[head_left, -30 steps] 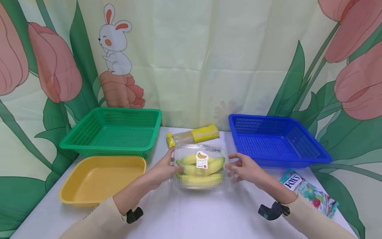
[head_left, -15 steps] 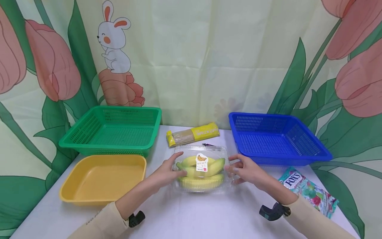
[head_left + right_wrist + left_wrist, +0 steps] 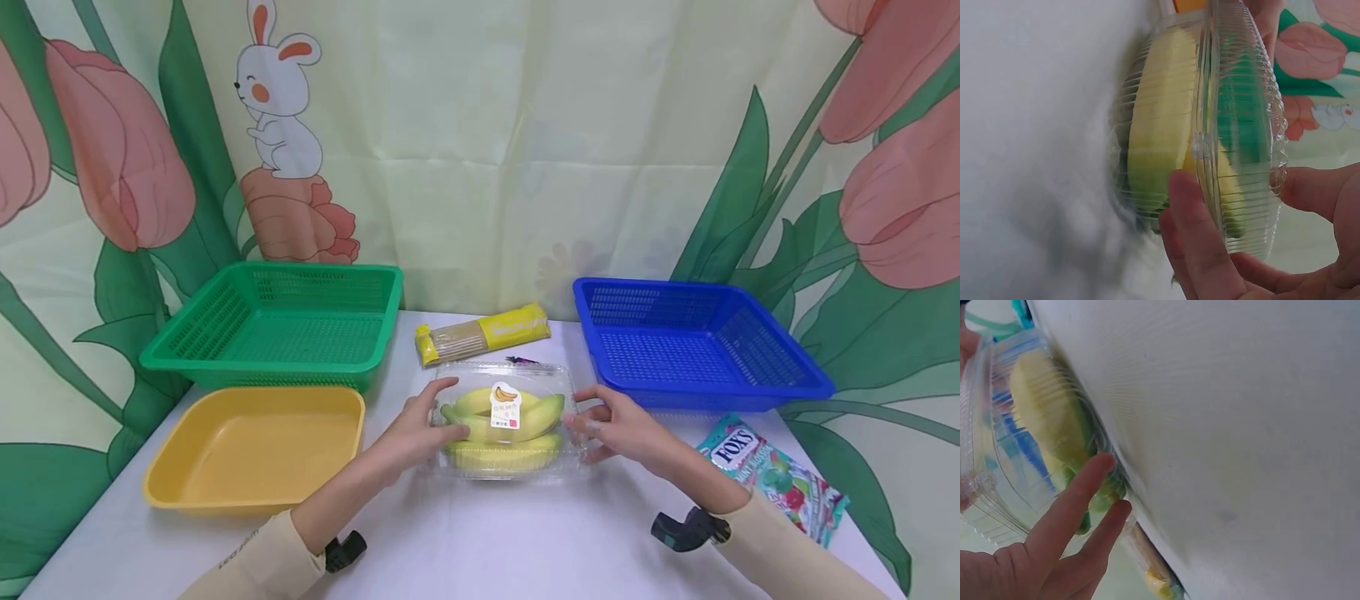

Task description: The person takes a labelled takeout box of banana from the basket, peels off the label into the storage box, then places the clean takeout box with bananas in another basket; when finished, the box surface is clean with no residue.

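Observation:
A clear plastic clamshell box of bananas [image 3: 501, 421], with a white banana label on its lid, sits at the middle of the white table. At its left side is my left hand [image 3: 420, 425], thumb over the lid's edge and index finger stretched toward the back corner. In the left wrist view, two straight fingers [image 3: 1079, 500] lie at the box's ribbed end. My right hand [image 3: 618, 425] holds the right end with bent fingers. The right wrist view shows its thumb [image 3: 1310, 190] at the lid and fingertips [image 3: 1188, 194] against the side wall.
Behind the box lie a yellow pack of dry noodles [image 3: 483, 333] and a small dark purple item [image 3: 521, 360]. To the left stand a green basket [image 3: 270, 371] and a yellow tub [image 3: 225, 504]; to the right, a blue basket [image 3: 705, 396] and a Fox's candy bag [image 3: 776, 479].
The box has come down slightly toward the table. My left fingers have spread away from its side, the index finger now lifted toward the back corner. The right hand keeps nearly the same pose.

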`<state>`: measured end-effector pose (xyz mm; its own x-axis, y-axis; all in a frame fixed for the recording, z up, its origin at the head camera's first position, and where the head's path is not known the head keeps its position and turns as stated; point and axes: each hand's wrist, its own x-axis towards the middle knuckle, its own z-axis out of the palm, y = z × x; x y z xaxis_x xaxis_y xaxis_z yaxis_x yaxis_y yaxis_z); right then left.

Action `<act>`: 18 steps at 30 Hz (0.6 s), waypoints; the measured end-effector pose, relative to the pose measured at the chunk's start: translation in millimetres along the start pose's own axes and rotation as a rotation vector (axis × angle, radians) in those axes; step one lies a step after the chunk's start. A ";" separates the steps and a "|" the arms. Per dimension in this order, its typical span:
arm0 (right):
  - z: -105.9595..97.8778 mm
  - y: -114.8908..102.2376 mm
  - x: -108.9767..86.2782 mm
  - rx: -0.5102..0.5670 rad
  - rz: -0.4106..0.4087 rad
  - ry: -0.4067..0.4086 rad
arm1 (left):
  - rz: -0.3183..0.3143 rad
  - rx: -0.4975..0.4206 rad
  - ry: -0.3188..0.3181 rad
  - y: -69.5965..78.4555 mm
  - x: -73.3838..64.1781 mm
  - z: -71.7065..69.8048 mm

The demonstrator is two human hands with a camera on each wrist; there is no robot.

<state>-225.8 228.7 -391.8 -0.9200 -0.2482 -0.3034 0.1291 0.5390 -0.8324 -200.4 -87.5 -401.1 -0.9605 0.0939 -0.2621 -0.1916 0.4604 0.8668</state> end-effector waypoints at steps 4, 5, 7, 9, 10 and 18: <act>-3.1 -4.0 0.9 -0.034 0.004 -0.010 | 0.006 -0.002 0.004 -1.4 -0.3 -0.7; -4.5 -5.2 0.9 -0.046 0.007 -0.013 | 0.006 -0.002 0.006 -1.6 0.0 -0.8; -8.3 -7.5 0.9 -0.078 0.000 -0.015 | 0.007 0.001 0.011 -2.0 0.1 -0.5; -11.7 -10.3 0.4 -0.102 -0.009 -0.010 | 0.003 0.003 0.017 -2.7 0.3 0.2; -13.3 -11.7 0.1 -0.115 -0.016 -0.008 | 0.008 0.003 0.018 -3.1 0.4 0.7; -20.9 -28.9 -2.1 -0.250 -0.084 0.045 | 0.034 -0.007 0.028 -4.3 -0.3 1.8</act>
<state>-235.2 230.5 -357.4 -0.9398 -0.2678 -0.2122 -0.0393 0.7016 -0.7115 -199.0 -87.9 -405.5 -0.9717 0.0849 -0.2205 -0.1598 0.4512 0.8780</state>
